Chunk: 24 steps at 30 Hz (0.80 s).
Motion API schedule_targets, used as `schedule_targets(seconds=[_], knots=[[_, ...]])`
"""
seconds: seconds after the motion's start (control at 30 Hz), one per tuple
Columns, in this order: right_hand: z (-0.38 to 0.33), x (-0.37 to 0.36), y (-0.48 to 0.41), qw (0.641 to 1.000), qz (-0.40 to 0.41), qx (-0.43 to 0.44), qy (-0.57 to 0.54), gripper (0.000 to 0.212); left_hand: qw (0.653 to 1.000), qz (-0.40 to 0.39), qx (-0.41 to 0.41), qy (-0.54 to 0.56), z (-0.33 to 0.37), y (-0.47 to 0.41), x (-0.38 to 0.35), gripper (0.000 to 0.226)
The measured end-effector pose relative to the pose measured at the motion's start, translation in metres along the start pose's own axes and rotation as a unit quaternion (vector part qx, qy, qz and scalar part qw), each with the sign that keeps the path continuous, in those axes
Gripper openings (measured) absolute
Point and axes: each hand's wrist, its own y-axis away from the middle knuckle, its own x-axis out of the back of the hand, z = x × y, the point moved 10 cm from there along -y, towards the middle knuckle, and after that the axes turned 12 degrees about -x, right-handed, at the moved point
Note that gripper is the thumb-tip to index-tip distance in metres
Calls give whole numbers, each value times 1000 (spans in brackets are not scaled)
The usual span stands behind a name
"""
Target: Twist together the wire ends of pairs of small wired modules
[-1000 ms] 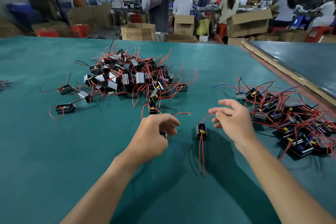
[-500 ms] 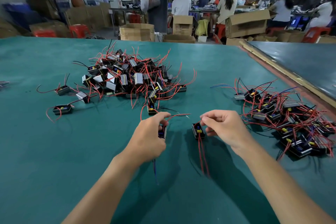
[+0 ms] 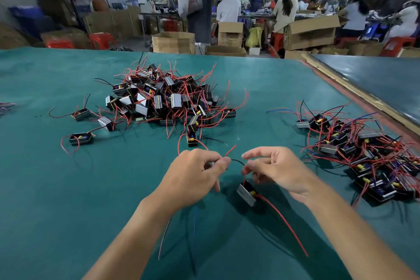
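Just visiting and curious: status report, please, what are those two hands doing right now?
Left hand pinching a red wire. Right hand pinching the lead of the module. Ends not yet twisted. Nothing blocking the hands.

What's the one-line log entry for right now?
left hand: pinches red wire | right hand: pinches lead of module | black wire: between hands | twist: not yet

What is gripped inside the left hand [image 3: 195,177] is covered by its fingers; only wires [image 3: 195,223] are seen trailing out below. Far left of the central heap [image 3: 168,102], a bundle [image 3: 5,107] is cut by the edge; right of it, the second pile [image 3: 368,157] is clipped too.
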Motion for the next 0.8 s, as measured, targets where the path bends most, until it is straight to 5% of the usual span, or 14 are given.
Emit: schedule_targets(seconds=[0.17, 0.5, 0.8], knots=[[1, -7, 3, 999, -12, -11, 35, 16, 994, -53, 38, 85, -11, 3, -20, 15], [-9, -22, 10, 992, -33, 56, 113, 20, 993, -63, 11, 96, -4, 2, -27, 64], [-8, -25, 10, 991, -24, 54, 122, 35, 989, -87, 51, 112, -9, 5, -31, 79]])
